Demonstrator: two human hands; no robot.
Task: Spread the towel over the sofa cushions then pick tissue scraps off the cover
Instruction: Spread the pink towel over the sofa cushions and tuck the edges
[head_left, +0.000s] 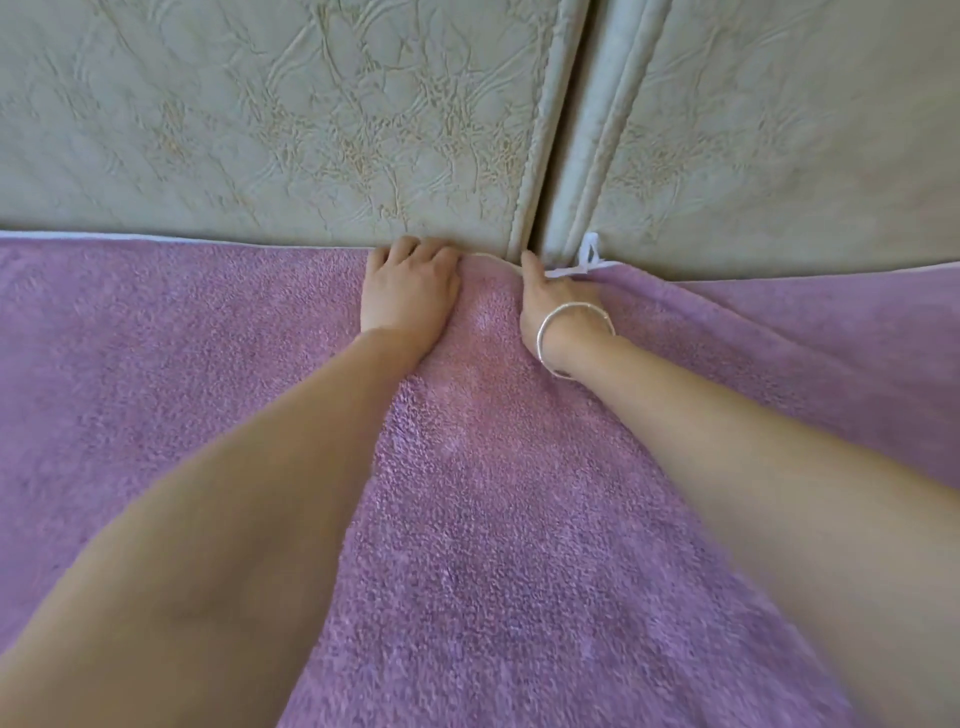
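Note:
A purple terry towel (493, 519) lies spread over the sofa seat and fills the lower part of the view. Its far edge, with a white hem, meets the beige back cushions (291, 119). My left hand (408, 291) rests flat on the towel at that edge, fingertips pushed against the left back cushion. My right hand (558, 301), with a silver bangle on the wrist, presses on the towel's edge at the gap between the two back cushions; its fingers are hidden under it. A white loop tag (589, 254) sticks up from the hem just right of that hand. No tissue scraps are visible.
Two beige textured back cushions stand upright behind the towel, with a narrow vertical gap (540, 208) between them. To the right of my right hand the towel lies in loose folds (727, 296).

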